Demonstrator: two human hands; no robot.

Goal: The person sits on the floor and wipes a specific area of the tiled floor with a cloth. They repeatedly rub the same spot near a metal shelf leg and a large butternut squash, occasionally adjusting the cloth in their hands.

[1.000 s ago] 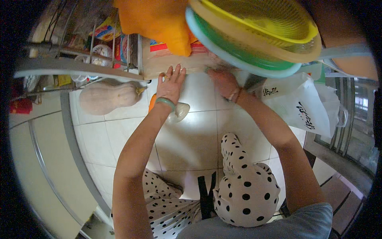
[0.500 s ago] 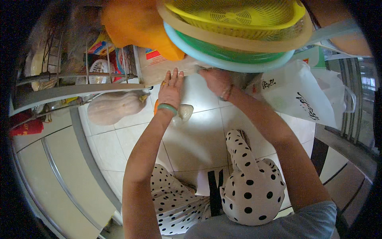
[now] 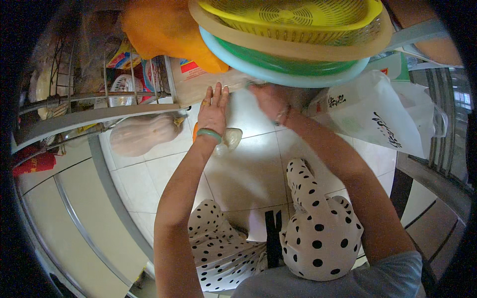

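Observation:
My left hand [image 3: 212, 111] is stretched forward with its fingers out flat, their tips by the lower edge of a cardboard box [image 3: 191, 82]. Beneath its wrist an orange thing [image 3: 195, 133] peeks out, mostly covered. Just right of that wrist lies a pale, rounded piece [image 3: 233, 138] whose kind I cannot make out. My right hand [image 3: 268, 102] reaches in under the stacked basins [image 3: 278, 74]; it is blurred and its fingertips are hard to see, so whether it holds anything is unclear. A butternut squash [image 3: 146, 134] rests on the tiles left of my left hand.
Overhead, a yellow colander [image 3: 293, 17] tops the basin stack, beside an orange cloth or bag [image 3: 166, 37]. A white plastic bag [image 3: 377, 114] stands to the right. Left is a wire rack [image 3: 89, 97] with packages. My bent knee [image 3: 318, 233] is below, over the tiled floor [image 3: 248, 169].
My right hand has shifted slightly and stays blurred under the basins. My left hand keeps about the same place. The view has moved a little.

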